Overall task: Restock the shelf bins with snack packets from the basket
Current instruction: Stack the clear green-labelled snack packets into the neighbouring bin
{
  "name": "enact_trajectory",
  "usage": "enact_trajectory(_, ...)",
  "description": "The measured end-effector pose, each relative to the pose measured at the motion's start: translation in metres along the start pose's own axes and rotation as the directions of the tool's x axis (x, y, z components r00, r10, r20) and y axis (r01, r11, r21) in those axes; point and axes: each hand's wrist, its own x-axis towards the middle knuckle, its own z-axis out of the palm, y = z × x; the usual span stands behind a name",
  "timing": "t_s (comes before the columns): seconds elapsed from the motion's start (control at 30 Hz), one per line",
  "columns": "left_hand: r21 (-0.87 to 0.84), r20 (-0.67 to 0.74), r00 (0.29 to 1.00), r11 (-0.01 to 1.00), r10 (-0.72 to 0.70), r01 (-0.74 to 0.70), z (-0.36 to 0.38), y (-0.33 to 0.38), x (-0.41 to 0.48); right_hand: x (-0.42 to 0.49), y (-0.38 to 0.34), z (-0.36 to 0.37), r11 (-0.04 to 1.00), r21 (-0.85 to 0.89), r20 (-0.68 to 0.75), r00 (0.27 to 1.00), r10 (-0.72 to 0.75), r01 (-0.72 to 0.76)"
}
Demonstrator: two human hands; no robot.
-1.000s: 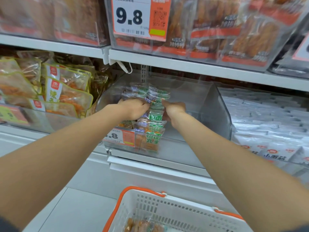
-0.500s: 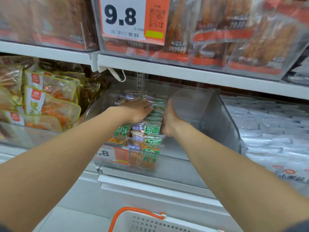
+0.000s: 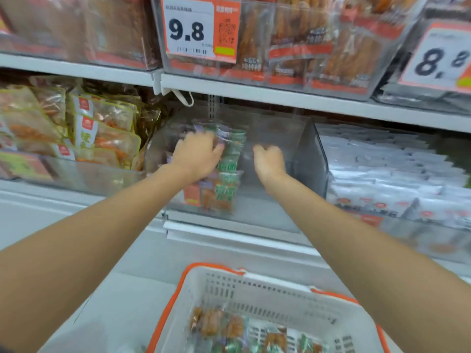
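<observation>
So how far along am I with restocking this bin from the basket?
Done: a row of green-labelled packets stands at the left of the clear bin. In hand: your left hand rests on that row; your right hand is beside it, holding nothing. Left: the bin's right part looks bare, and loose packets lie in the basket below, so several loads likely remain.
</observation>
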Motion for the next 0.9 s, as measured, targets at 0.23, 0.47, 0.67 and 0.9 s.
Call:
enact_trajectory(0.23, -0.147, -0.065, 0.996, 0.988, -0.06, 0.05, 0.002, 0.069, -0.117, -0.104, 0.03, -0.045, 0.939, 0.061, -0.035, 0.941, -0.337, 0.339)
enact_trajectory(0.47, -0.088, 0.664, 0.733, 0.958, -0.147, 0.272, 0.093, 0.047, -0.189, -0.15, 0.194, -0.056, 0.962, -0.248, 0.359, 0.912, 0.201, -0.114)
enact_trajectory(0.67, 0.108, 0.816, 0.567, 0.993, -0.117, 0.049, 0.14, 0.038, -0.214, -0.183, 0.347, -0.051, 0.785, -0.416, 0.385, 0.693, 0.609, -0.459)
enact_trajectory(0.9, 0.27, 0.805, 0.541, 0.962, -0.245, 0.033, 0.158, 0.029, -0.222, -0.191, 0.412, -0.013, 0.606, -0.786, 0.497, 0.711, 0.497, 0.126)
